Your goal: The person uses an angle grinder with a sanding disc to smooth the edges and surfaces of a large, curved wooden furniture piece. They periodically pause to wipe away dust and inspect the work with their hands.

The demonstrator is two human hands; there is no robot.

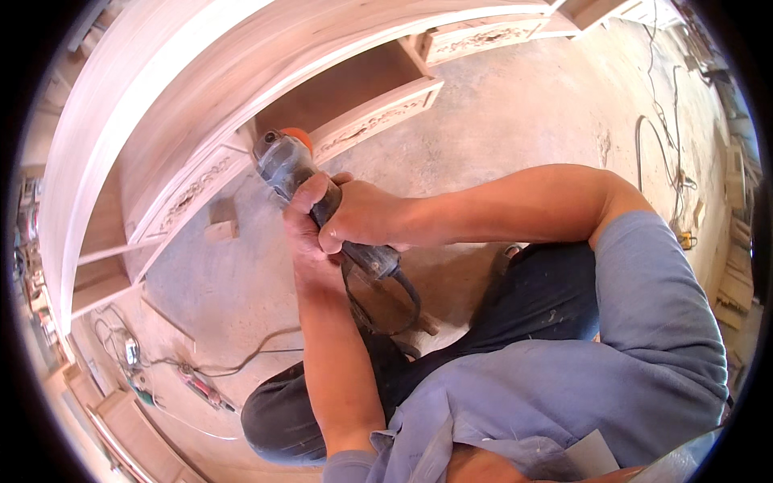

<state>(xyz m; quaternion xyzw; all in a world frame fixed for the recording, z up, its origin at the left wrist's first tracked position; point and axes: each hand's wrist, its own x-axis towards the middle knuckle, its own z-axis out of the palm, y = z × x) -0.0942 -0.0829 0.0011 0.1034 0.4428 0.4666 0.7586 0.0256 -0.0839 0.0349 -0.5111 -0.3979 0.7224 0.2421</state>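
Observation:
Both of my hands are closed round a dusty grey and black angle grinder with an orange disc. My left hand grips the body near the tool's head. Just behind it, my right hand wraps the black handle, and a cord trails from the rear end. The disc is at the left end of a pulled-out wooden drawer with a carved floral front. Whether the disc touches the wood is hard to tell, since the grinder's head partly hides it.
The drawer belongs to a large pale wooden cabinet, with another carved drawer front to the left. A small wood block lies on the concrete floor below. Cables and a red hand tool lie at lower left; more cables run along the right.

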